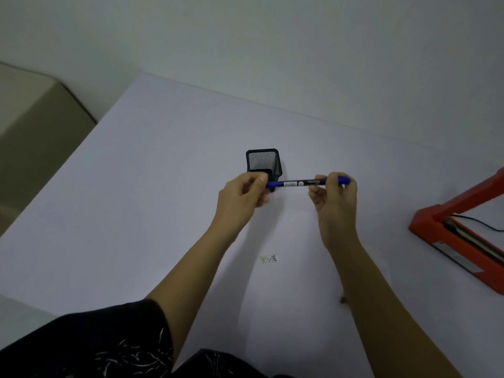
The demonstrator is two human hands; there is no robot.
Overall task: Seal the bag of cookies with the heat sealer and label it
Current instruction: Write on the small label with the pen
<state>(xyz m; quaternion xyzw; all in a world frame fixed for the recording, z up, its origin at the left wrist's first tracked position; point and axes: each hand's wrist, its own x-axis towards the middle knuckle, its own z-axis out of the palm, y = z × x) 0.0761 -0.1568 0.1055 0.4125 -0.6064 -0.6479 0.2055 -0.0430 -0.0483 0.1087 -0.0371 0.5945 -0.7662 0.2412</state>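
Note:
A blue marker pen [297,183] is held level above the white table [136,214], lying left to right. My left hand [242,193] pinches its left end and my right hand [334,195] grips its right end near the blue cap. A small white label [269,259] lies flat on the table below the hands. The red heat sealer [461,230] stands at the right edge with its arm raised. A small brown bit, perhaps a cookie [343,299], peeks out beside my right forearm. No bag can be made out.
A black mesh pen holder [263,162] stands just behind my left hand. A black cord [480,222] runs from the sealer. The wall rises behind the table's far edge. A beige surface [32,126] lies beyond the left edge.

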